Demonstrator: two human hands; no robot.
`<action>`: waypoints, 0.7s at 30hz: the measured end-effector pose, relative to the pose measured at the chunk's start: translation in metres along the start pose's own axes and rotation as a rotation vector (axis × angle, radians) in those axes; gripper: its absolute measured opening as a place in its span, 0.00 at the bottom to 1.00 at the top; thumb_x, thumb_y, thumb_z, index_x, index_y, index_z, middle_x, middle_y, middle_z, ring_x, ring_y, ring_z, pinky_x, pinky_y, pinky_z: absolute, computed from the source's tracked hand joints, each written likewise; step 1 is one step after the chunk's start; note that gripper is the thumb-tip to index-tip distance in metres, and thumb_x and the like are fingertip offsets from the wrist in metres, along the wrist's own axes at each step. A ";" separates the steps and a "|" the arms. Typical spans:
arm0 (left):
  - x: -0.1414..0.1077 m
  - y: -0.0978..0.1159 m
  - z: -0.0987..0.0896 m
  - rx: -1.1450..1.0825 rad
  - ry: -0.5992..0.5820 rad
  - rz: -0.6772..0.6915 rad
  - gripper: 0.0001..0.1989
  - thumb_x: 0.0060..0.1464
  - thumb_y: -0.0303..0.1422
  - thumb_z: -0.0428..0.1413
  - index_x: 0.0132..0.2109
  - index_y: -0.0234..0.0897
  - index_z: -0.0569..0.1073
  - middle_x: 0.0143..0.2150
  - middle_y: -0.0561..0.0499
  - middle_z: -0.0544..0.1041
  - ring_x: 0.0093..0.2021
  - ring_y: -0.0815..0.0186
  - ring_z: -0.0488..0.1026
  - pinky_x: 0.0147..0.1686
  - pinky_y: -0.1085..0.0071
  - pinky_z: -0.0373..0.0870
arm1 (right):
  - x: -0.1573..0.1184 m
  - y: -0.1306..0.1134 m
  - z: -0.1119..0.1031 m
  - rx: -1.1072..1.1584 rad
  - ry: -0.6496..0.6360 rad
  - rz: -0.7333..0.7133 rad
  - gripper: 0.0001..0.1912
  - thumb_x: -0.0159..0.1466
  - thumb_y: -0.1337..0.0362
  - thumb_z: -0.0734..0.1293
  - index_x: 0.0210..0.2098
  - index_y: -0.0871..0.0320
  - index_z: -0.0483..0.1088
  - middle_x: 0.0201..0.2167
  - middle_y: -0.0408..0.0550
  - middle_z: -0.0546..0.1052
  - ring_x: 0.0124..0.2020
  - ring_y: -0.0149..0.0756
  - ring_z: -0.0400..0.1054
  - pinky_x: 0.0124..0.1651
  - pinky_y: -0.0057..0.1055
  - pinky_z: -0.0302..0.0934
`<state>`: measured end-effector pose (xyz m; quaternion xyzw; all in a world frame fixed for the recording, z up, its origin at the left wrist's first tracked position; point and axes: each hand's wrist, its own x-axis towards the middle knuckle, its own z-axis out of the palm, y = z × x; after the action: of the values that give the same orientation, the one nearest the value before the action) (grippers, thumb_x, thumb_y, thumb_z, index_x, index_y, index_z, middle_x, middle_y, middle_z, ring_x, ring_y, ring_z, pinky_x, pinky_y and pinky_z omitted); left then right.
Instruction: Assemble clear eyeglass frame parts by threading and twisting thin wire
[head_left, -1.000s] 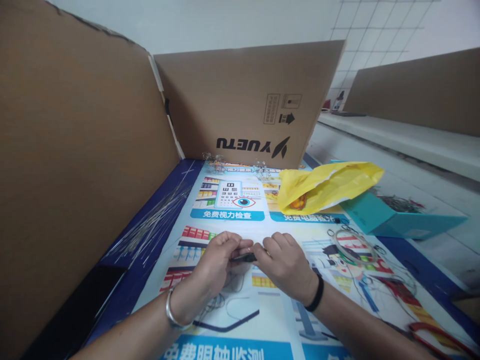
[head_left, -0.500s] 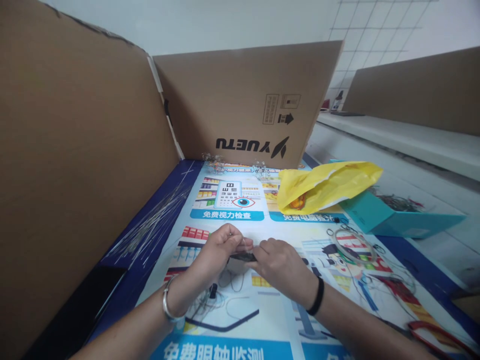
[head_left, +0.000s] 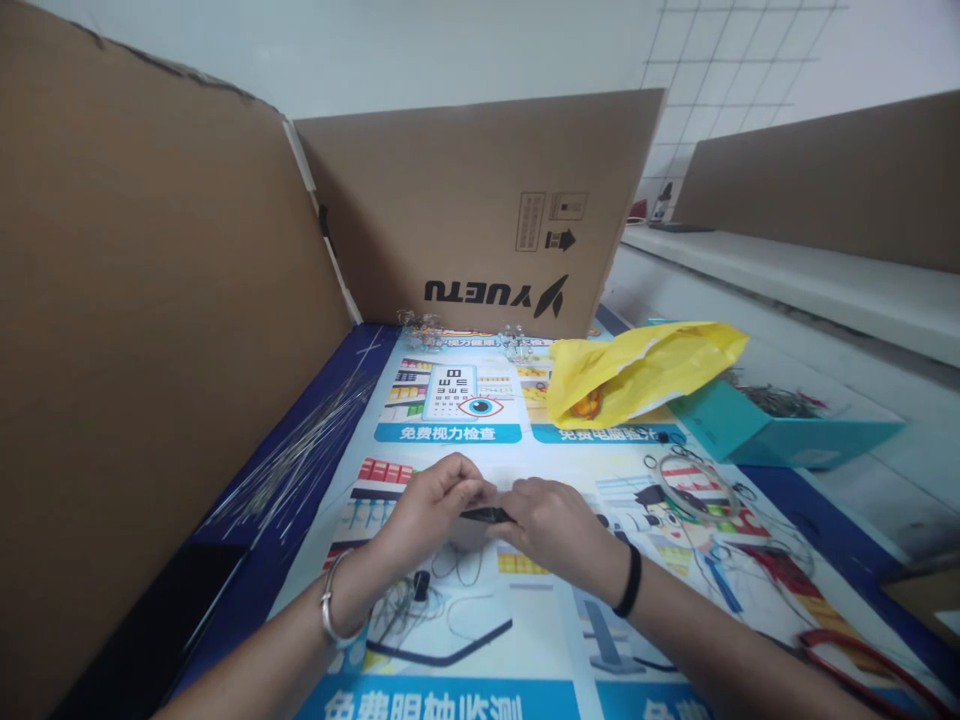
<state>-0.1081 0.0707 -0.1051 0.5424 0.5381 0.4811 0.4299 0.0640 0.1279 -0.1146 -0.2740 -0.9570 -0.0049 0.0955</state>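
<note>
My left hand (head_left: 442, 497) is closed, with thumb and forefinger pinched on what looks like a thin wire, too fine to follow. Close against it, my right hand (head_left: 551, 520) wraps round a dark, narrow tool (head_left: 486, 514) whose pointed end sticks out toward my left fingers. The rest of that tool is hidden in the right palm, so its kind is unclear. Below the hands lie a loose tangle of thin wire (head_left: 397, 612) with a small black piece (head_left: 421, 586), and a bent dark strip (head_left: 450, 660) on the printed sheet (head_left: 540, 625).
Straight thin wires (head_left: 292, 455) lie on the left. A yellow bag (head_left: 652, 370) leans by a teal box (head_left: 795, 435) of wire bits. A wire coil (head_left: 694, 488) and red loop handles (head_left: 862, 650) are at right. Cardboard panels (head_left: 465, 200) wall the back and left.
The view has shifted slightly. My hands stay close together; the left fingertips have curled in, and the dark tool's pointed end shows more clearly between them.
</note>
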 end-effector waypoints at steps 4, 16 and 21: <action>0.008 -0.007 -0.012 0.138 0.141 0.075 0.06 0.54 0.30 0.48 0.32 0.38 0.69 0.31 0.53 0.75 0.34 0.68 0.70 0.37 0.71 0.65 | 0.002 0.012 -0.004 -0.001 0.043 0.089 0.15 0.61 0.53 0.61 0.29 0.59 0.69 0.28 0.48 0.72 0.33 0.37 0.66 0.34 0.29 0.53; 0.011 -0.012 -0.017 0.531 0.181 0.348 0.07 0.55 0.28 0.51 0.31 0.38 0.72 0.30 0.53 0.73 0.34 0.67 0.69 0.36 0.72 0.63 | 0.005 0.019 0.003 0.177 0.060 0.209 0.17 0.62 0.51 0.59 0.29 0.57 0.68 0.28 0.46 0.71 0.34 0.34 0.65 0.35 0.27 0.54; 0.010 -0.013 -0.015 0.498 0.132 0.363 0.07 0.55 0.28 0.51 0.32 0.39 0.73 0.31 0.52 0.74 0.34 0.67 0.70 0.35 0.72 0.64 | 0.004 0.017 0.007 0.144 0.023 0.178 0.17 0.62 0.51 0.58 0.30 0.56 0.69 0.29 0.45 0.72 0.32 0.34 0.66 0.31 0.26 0.52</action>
<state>-0.1251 0.0809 -0.1146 0.6857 0.5607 0.4375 0.1551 0.0679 0.1447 -0.1212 -0.3501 -0.9256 0.0693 0.1262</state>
